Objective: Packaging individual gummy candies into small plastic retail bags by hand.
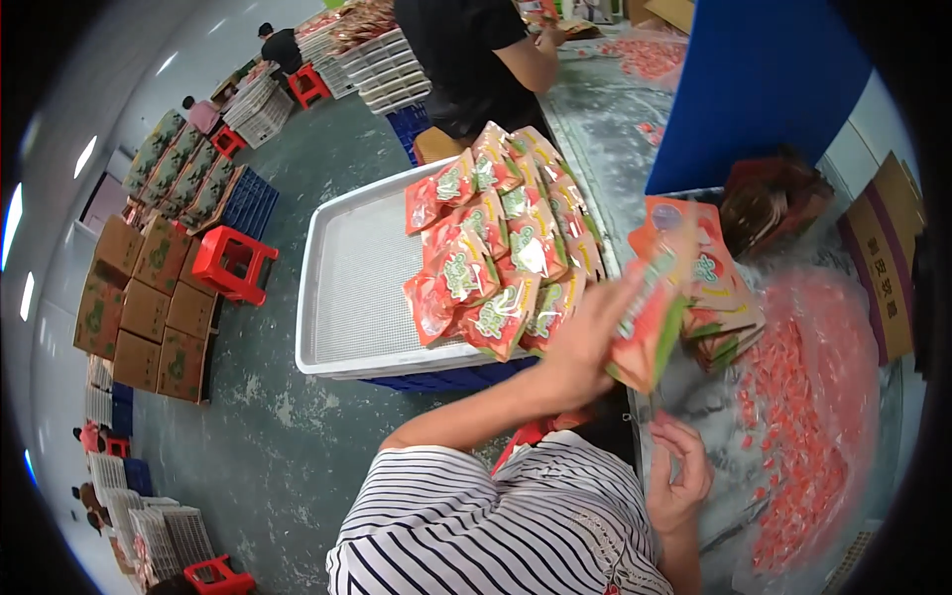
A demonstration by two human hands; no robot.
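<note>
My left hand (585, 342) is closed on a red and green candy pouch (647, 332), blurred by motion, held above the tabletop beside the tray. Lower down, my right hand (680, 474) is over the table's near edge, its fingers loosely curled and apart, with nothing clearly seen in them. To the left, filled pouches (486, 248) lie in overlapping rows on the right part of a white mesh tray (342, 268). Past the held pouch, more flat pouches (709, 263) are stacked on the table. Small red wrapped candies (798, 436) spread along the right side on clear plastic.
A blue divider panel (759, 89) stands behind the stacked pouches. A cardboard carton (883, 268) is at the far right. One co-worker (471, 59) in black works beyond the tray. Red stools (233, 263), stacked cartons (159, 307) and piled trays (382, 74) stand on the floor.
</note>
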